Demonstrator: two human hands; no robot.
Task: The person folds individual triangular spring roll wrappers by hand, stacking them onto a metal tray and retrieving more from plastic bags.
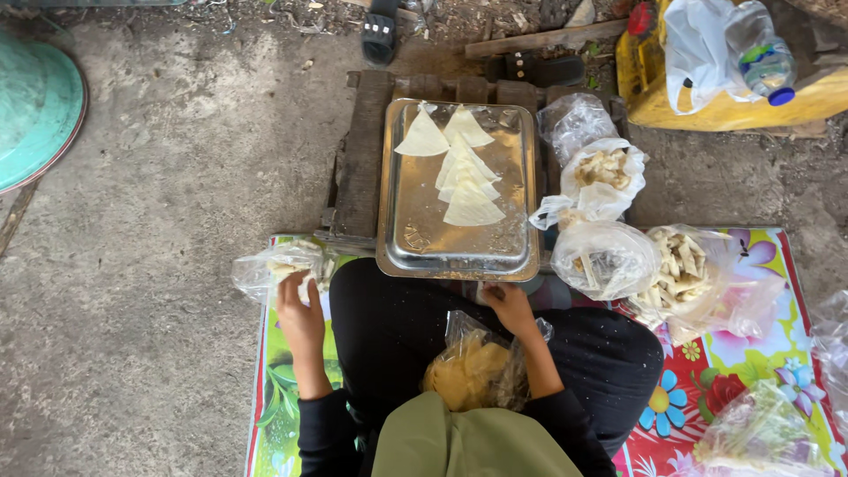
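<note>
Two hands are spread apart: the left hand (299, 311) is laid, fingers loosely open, on a clear bag of wrappers (281, 265) just beyond it. The right hand (507, 303), curled with nothing seen held, is set at the steel tray (415, 234) rim, nearer the bag of chips (473, 369).

Bare concrete ground (159, 221), floral mat (760, 353), daylight
</note>
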